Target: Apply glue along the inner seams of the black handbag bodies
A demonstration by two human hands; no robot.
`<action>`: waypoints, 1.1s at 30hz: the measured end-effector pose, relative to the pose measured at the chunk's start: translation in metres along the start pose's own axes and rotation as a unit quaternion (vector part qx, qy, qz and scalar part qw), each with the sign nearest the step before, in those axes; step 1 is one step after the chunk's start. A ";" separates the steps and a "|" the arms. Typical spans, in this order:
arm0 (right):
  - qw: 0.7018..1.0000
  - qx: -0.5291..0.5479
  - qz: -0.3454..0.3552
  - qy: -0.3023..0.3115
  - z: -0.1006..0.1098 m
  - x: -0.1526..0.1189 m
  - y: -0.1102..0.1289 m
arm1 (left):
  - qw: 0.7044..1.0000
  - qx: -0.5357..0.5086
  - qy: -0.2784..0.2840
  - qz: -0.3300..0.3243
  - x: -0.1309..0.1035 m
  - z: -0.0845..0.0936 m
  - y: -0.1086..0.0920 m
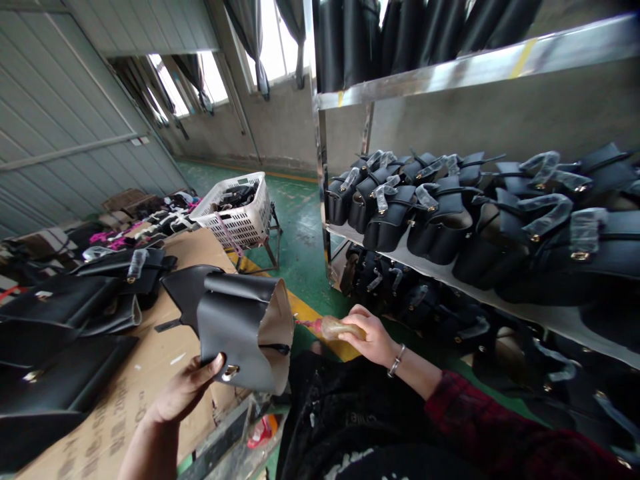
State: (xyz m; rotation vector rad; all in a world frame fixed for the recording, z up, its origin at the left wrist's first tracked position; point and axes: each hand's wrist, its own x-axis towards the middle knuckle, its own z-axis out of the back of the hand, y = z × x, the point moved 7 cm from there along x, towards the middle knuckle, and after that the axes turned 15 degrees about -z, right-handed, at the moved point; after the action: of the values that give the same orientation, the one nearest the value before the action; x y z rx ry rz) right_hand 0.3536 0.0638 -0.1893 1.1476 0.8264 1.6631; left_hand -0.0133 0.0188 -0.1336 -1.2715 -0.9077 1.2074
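My left hand (187,387) grips the lower left side of a black leather handbag body (230,323), thumb on the front beside a gold-coloured clasp. The bag is tilted, with its tan lining and open mouth facing right and a black flap spread behind it at the left. In my right hand (370,333) is a screwdriver (340,329) with a yellowish handle and a red part toward the shaft. It points left at the rim of the bag; its tip is too small to make out clearly.
Flat black bag pieces (65,320) lie on a cardboard-covered table (125,393) at left. A white plastic basket (240,223) stands on a metal stand beyond. To the right, a metal rack (323,133) holds rows of black bags (440,220) with plastic-wrapped handles.
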 end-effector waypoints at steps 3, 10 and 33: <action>1.000 0.004 0.003 -0.003 0.002 0.002 0.003 | 1.000 -0.003 0.002 -0.001 0.000 0.001 0.002; 0.999 0.019 0.011 -0.030 -0.006 0.010 -0.002 | 1.000 0.001 0.009 -0.003 -0.001 0.001 0.002; 0.950 0.146 -0.262 0.090 -0.041 -0.031 -0.048 | 1.000 0.007 0.003 -0.004 -0.001 -0.001 0.002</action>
State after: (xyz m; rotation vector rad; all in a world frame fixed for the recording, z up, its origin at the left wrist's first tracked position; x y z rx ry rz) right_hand 0.3347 0.0504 -0.2556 0.8680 1.3952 1.2336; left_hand -0.0133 0.0175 -0.1357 -1.2587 -0.8970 1.2018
